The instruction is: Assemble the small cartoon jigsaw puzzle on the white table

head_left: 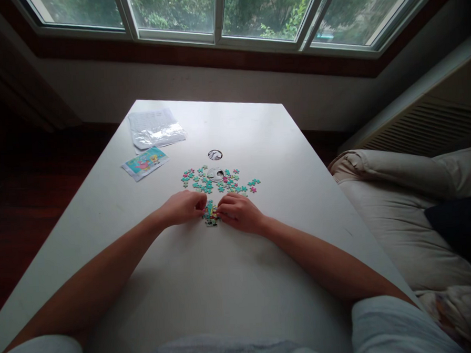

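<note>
Trees point(171, 11) beyond the window point(218, 16), a beige sofa point(391, 215)

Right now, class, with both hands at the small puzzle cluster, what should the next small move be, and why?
I would probably press the puzzle cluster gently together before reaching for any of the loose pieces. The left hand and right hand are at its two sides, while the loose pieces lie scattered farther off on the white table.
</note>
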A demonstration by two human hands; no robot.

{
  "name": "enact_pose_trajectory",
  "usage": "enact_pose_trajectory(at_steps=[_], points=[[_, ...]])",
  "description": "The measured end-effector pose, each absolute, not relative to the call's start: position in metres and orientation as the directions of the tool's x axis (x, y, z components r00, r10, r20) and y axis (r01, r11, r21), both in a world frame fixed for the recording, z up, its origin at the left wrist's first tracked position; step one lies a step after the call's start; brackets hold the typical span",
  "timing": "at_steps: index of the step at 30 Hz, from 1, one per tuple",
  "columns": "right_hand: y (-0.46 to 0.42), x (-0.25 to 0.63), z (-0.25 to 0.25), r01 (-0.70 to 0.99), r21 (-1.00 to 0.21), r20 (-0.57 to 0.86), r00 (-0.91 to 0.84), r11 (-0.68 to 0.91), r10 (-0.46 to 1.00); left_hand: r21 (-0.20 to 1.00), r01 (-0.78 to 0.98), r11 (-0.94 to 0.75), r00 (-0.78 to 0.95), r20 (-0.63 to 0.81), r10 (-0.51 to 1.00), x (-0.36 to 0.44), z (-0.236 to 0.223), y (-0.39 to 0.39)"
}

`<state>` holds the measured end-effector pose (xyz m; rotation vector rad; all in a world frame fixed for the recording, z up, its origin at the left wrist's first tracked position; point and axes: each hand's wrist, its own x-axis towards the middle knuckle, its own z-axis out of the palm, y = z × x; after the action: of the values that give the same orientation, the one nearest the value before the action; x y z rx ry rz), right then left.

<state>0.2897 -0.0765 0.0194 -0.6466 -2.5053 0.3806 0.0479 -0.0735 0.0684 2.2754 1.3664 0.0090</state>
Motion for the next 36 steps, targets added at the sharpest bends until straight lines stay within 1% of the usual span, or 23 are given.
enact_pose_trajectory(at_steps=[6,13,16,19,22,29,33,36], points=[[-0.076,0.290,0.019,0.377,-0.376,0.406,-0.754,0.846,0.516,0.387,0.838,-0.386,0.490,-0.222,0.843,0.049,0.068,-0.075],[-0.080,0.287,0.016,0.368,-0.322,0.420,-0.770,0.872,0.480,0.375,0.843,-0.386,0.486,-0.224,0.845,0.048,0.064,-0.075],[-0.083,0.285,0.015,0.359,-0.268,0.397,-0.804,0.894,0.443,0.373,0.849,-0.373,0.476,-0.237,0.847,0.046,0.061,-0.072],[-0.084,0.284,0.013,0.368,-0.210,0.373,-0.826,0.906,0.422,0.406,0.842,-0.355,0.476,-0.251,0.843,0.044,0.057,-0.068],[-0.084,0.284,0.011,0.381,-0.175,0.367,-0.831,0.908,0.419,0.433,0.833,-0.345,0.479,-0.253,0.841,0.042,0.054,-0.065],[-0.086,0.281,0.015,0.409,-0.089,0.337,-0.846,0.908,0.413,0.412,0.844,-0.344,0.467,-0.247,0.849,0.043,0.056,-0.067],[-0.088,0.280,0.017,0.419,-0.075,0.320,-0.849,0.905,0.419,0.399,0.849,-0.346,0.463,-0.245,0.852,0.045,0.057,-0.067],[-0.087,0.280,0.016,0.412,-0.083,0.326,-0.849,0.907,0.416,0.412,0.840,-0.354,0.477,-0.248,0.843,0.045,0.057,-0.067]])
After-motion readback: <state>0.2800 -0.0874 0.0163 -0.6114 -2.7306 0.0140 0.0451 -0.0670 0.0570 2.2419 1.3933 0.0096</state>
